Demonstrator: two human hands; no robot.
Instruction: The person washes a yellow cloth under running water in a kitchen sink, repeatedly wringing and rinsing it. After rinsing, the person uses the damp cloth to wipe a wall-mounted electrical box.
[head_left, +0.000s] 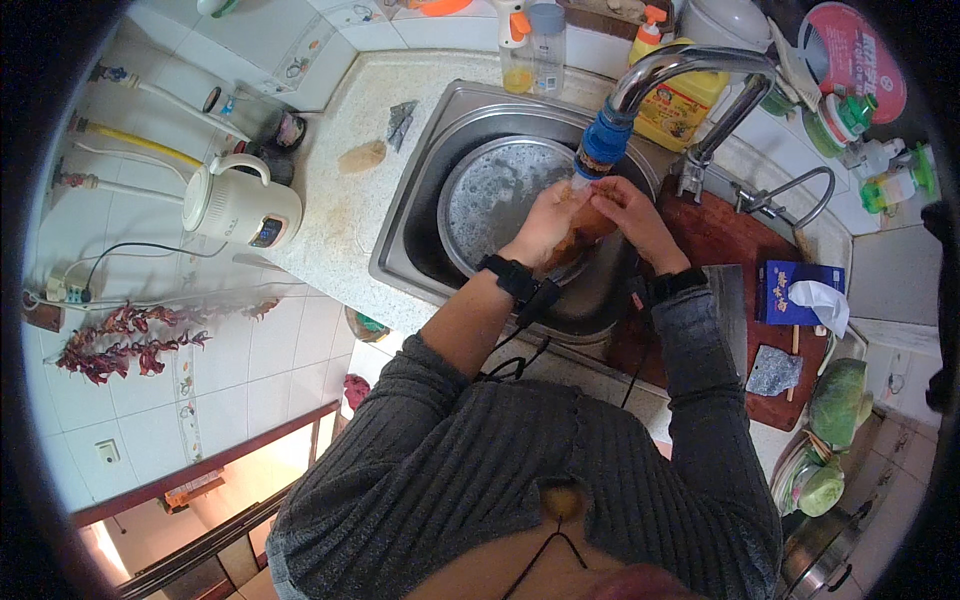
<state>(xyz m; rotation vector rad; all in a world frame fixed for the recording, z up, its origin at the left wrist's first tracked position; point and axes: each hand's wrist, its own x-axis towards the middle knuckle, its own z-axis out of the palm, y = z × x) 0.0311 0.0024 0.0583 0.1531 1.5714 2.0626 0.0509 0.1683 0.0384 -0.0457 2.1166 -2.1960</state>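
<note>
Both hands are over the stainless steel sink (420, 217), under the blue filter nozzle (602, 142) of the curved chrome faucet (694, 56). Water appears to run from the nozzle onto my left hand (551, 221). An orange-brown item (592, 223), which I cannot identify exactly, is held between this hand and my right hand (637, 217). My right fingers are bent at its upper end, close below the nozzle. Beneath the hands sits a round metal basin (487, 187) of cloudy water with bubbles. Part of the item is hidden by my fingers.
Right of the sink, a reddish-brown board (720, 225) bears a cleaver blade (726, 315) and a blue tissue box (776, 289). Bottles, among them a yellow jug (679, 105), line the back. A cream electric kettle (244, 201) stands left.
</note>
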